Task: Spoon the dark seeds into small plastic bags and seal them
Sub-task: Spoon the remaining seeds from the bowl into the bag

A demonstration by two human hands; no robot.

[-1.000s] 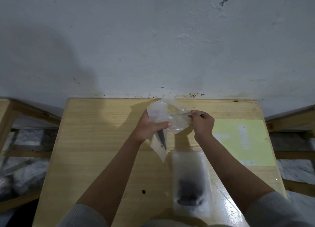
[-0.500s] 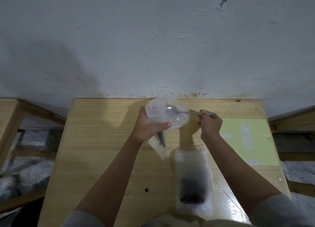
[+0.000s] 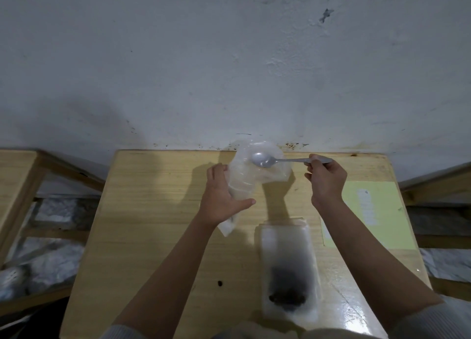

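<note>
Head view, largest first: a pale wooden tabletop [image 3: 158,211] runs up to a stained white wall [image 3: 229,58]. On it at about 5 o'clock lies a translucent plastic tray [image 3: 286,239], long axis running from 6 to 12 o'clock, with a heap of dark seeds [image 3: 286,298] at its near end. A yellow sheet [image 3: 356,224] lies flat at 3 o'clock, just beside the tray.

Near the middle, the left hand [image 3: 219,198] has its grip round the lower part of a clear plastic bag [image 3: 244,183], thumb across the front. The bag's long axis tilts from about 7 to 1 o'clock, its mouth spread wide at the far end by the wall.

The right hand [image 3: 326,178] pinches the handle of a metal spoon [image 3: 277,160]. The spoon lies almost level, pointing toward 9 o'clock, its bowl at the bag's open mouth. The bowl looks pale; whether seeds remain in it cannot be told.

A small dark spot [image 3: 219,283] sits on the tabletop at 7 o'clock.
</note>
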